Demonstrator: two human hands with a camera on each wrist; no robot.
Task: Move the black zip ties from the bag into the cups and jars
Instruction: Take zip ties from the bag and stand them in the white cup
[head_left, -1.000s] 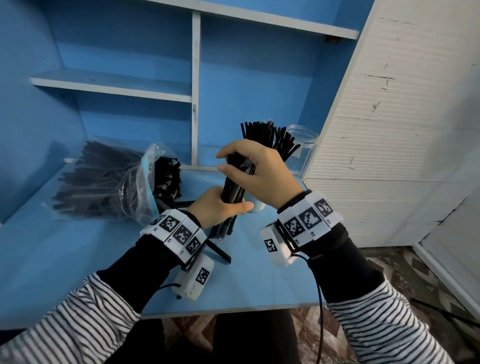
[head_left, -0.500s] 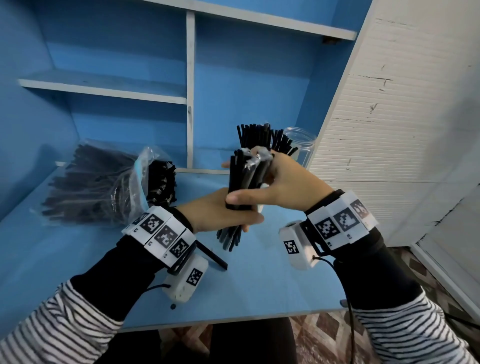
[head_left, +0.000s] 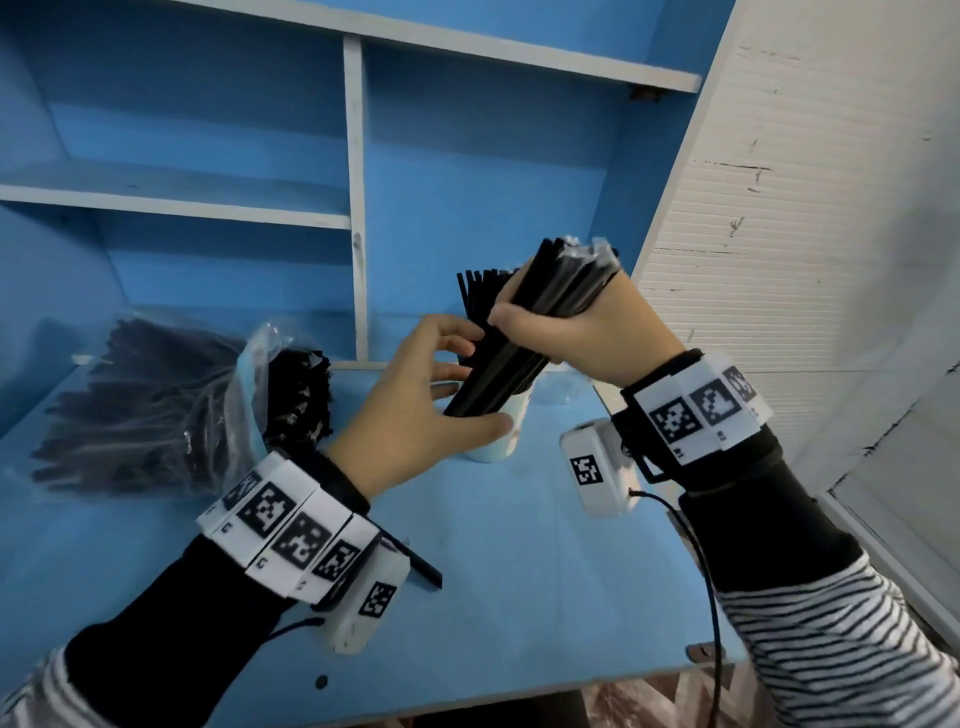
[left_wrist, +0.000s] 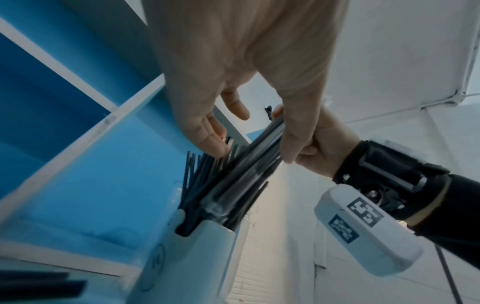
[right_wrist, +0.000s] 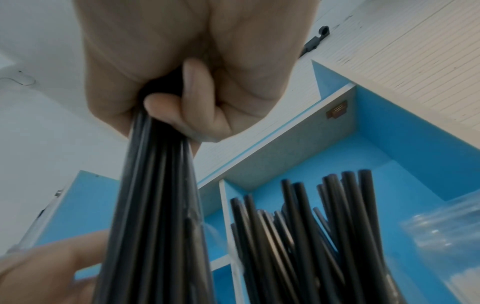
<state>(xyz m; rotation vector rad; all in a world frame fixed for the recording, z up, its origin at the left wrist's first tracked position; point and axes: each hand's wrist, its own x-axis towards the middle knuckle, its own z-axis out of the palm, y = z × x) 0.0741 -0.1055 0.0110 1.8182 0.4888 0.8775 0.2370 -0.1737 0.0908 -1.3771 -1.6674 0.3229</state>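
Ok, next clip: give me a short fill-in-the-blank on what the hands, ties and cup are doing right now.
1. The right hand grips a bundle of ties whose lower ends are in the ____.
2. The left hand holds nothing; its fingers are ____.
3. The bag lies on the desk to the ____ of the cup.
4. One loose tie lies on the desk beside the ____ wrist.

Missing words: cup; open; left; left
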